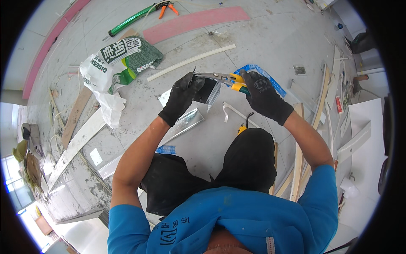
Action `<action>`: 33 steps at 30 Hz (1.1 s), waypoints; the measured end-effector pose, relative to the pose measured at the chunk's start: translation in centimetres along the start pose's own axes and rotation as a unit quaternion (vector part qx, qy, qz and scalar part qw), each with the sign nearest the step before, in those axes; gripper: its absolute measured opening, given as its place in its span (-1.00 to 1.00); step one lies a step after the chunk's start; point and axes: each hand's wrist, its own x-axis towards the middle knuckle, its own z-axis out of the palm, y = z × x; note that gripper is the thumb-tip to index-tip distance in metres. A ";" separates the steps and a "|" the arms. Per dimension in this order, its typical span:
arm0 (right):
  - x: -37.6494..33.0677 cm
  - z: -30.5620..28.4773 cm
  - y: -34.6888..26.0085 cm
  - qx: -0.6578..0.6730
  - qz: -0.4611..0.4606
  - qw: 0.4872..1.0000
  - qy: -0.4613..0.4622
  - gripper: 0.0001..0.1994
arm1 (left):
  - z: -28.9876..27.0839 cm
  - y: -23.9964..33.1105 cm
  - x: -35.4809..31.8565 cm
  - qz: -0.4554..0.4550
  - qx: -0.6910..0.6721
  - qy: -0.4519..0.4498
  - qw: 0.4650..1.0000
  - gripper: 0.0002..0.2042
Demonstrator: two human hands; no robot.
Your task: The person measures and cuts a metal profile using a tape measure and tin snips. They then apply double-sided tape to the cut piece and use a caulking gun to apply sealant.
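My right hand, in a black glove, is closed around the yellow and green handles of a pair of metal snips. The jaws point left and reach the upper edge of a dark, shiny-edged sheet piece. My left hand, gloved too, grips that piece at its left side, with the fingers close to the snips' tip. Whether the jaws are biting into the sheet is too small to tell. Below the left wrist, a silvery metal strip lies on the floor.
A green and white bag slumps at the left. Beyond it are a green tubular tool with orange handles and a pink board. A blue strip lies by my right hand, a yellow tool by my knee. Wooden strips lie right.
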 end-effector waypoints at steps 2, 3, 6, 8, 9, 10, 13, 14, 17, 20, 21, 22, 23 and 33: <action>0.3 0.0 0.3 -0.001 -0.029 1.000 0.003 -0.38 | -0.2 0.0 0.1 0.005 0.027 -0.004 1.000 -0.77; 0.5 0.0 0.6 0.001 -0.046 0.999 0.011 -0.38 | -0.2 -0.1 0.1 0.010 0.034 -0.002 0.999 -0.77; 0.9 -0.1 1.0 -0.017 -0.069 0.997 0.001 -0.38 | -0.1 -0.2 0.1 0.022 0.043 0.005 0.999 -0.77; 1.1 -0.1 1.3 -0.014 -0.070 0.997 -0.011 -0.39 | -0.1 0.3 -0.1 0.027 0.034 0.006 0.999 -0.78; 1.1 -0.1 1.5 -0.001 -0.069 0.998 -0.014 -0.41 | -0.1 0.5 -0.1 0.019 0.054 0.006 0.998 -0.78; 1.1 -0.1 1.5 0.012 -0.067 0.998 -0.017 -0.42 | -0.2 0.6 0.0 0.011 0.074 0.005 0.997 -0.78; 1.2 0.2 1.0 0.001 -0.071 0.997 0.014 -0.46 | -0.3 0.2 -0.1 0.008 0.053 0.013 0.998 -0.78; 1.3 0.2 0.9 0.001 -0.070 0.997 0.014 -0.47 | -0.1 0.0 -0.1 0.011 0.031 0.016 0.999 -0.78; 1.3 0.1 0.9 -0.015 -0.064 0.998 0.002 -0.50 | 0.2 -0.2 0.1 0.038 0.007 0.010 0.999 -0.75; 1.5 0.0 1.2 -0.049 -0.058 0.997 -0.019 -0.53 | -0.2 0.1 0.0 0.000 0.044 0.003 0.999 -0.75; 1.9 -0.3 1.1 -0.053 -0.062 0.997 -0.016 -0.53 | -0.3 0.3 -0.1 -0.007 0.062 0.004 0.998 -0.75; 2.2 -0.4 1.1 -0.056 -0.066 0.996 -0.014 -0.54 | -0.4 0.6 -0.2 -0.014 0.080 0.004 0.997 -0.75; 2.1 -0.4 1.2 -0.052 -0.072 0.996 -0.006 -0.54 | -0.5 0.8 -0.1 -0.018 0.098 0.004 0.995 -0.75; 1.5 -0.2 1.4 0.076 -0.041 0.993 -0.076 -0.47 | -0.8 0.4 0.0 -0.021 0.019 -0.039 0.999 -0.84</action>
